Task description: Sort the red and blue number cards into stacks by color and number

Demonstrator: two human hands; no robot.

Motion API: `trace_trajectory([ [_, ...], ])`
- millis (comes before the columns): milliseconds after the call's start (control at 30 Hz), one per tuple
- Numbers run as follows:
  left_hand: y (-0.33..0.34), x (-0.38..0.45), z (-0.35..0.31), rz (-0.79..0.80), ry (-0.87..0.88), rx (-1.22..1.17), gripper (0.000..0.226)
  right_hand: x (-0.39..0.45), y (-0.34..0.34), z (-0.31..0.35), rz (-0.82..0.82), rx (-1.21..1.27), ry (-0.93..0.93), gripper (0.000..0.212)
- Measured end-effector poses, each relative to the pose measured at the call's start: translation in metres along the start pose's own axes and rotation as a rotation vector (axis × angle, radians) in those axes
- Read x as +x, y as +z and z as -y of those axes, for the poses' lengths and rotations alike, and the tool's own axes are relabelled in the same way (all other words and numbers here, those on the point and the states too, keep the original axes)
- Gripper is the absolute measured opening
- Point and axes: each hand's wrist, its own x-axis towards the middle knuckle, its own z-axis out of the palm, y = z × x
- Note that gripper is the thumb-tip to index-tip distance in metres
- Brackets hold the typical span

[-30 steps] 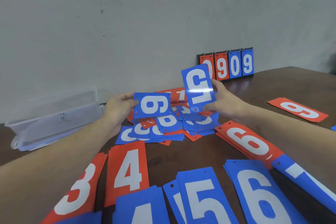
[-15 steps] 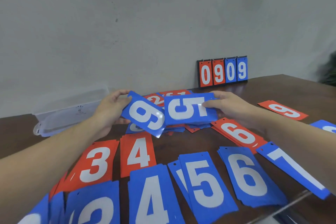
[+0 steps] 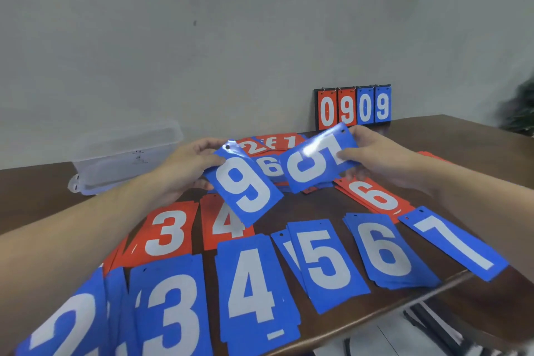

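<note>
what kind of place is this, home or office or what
Hard to say: probably a plain workroom or office corner. A dark brown wooden table stands against a bare grey plaster wall, with a clear plastic storage box and a small flip scoreboard on it.

Glossy plastic number cards (image 3: 319,163) on smooth dark wooden table (image 3: 450,136).

Blue cards (image 3: 326,264) and red cards (image 3: 164,233) bear white numerals on a dark brown table (image 3: 450,136).
</note>
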Motion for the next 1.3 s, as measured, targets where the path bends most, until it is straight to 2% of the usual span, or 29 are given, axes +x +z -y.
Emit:
trace_trajectory([
  [133, 0.008, -0.002, 0.002, 0.025, -0.025, 0.032, 0.023, -0.009, -0.013, 0.0, -0.033, -0.017, 0.012, 0.016],
  [300, 0.031, 0.002, -0.001, 0.09, -0.04, 0.015, 0.024, -0.023, -0.038, -0.014, -0.102, 0.004, 0.05, 0.024],
  [633, 0.103, 0.014, -0.02, 0.228, -0.045, -0.015, 0.025, -0.056, -0.081, -0.06, -0.149, 0.127, 0.209, 0.012],
  [767, 0.11, 0.013, -0.028, 0.176, -0.057, -0.032, 0.028, -0.057, -0.073, -0.058, -0.035, 0.164, 0.206, 0.017],
  [933, 0.09, 0.008, -0.029, 0.134, -0.067, 0.004, 0.03, -0.047, -0.028, -0.034, 0.176, 0.132, 0.195, 0.027],
  [1000, 0.079, 0.004, -0.027, 0.114, -0.058, 0.021, 0.028, -0.044, -0.004, -0.027, 0.237, 0.085, 0.185, 0.026],
  [1100, 0.065, -0.001, -0.022, 0.092, -0.054, 0.039, 0.026, -0.033, 0.028, -0.03, 0.221, -0.028, 0.138, 0.029],
  [1300, 0.053, -0.007, -0.014, 0.084, -0.046, 0.047, 0.023, -0.025, 0.061, -0.046, 0.187, -0.498, -0.041, 0.039],
])
